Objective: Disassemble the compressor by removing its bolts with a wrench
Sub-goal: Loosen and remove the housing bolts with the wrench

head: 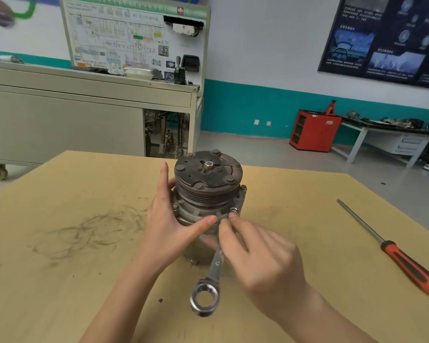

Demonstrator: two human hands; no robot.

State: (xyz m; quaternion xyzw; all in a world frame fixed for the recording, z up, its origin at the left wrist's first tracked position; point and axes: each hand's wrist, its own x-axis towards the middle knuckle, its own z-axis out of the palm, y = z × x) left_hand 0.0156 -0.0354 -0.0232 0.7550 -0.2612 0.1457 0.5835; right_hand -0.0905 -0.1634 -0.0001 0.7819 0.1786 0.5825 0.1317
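Note:
The grey compressor [206,194] stands upright on the wooden table [72,243], its rusty pulley disc with a centre nut facing up. My left hand [169,224] wraps its left side, thumb across the front of the body. My right hand [258,256] grips a silver combination wrench [209,283] near its upper end, with my fingertips at a bolt [234,211] on the front right flange. The wrench's ring end hangs down toward me; its other end is hidden behind my fingers. Two more bolts [175,207] show on the flange.
An orange-and-black screwdriver [391,251] lies on the table to the right. Dark scuff marks stain the table at left. Beyond the table stand a grey cabinet bench [84,115], a red tool cabinet [315,129] and a cluttered workbench [386,134].

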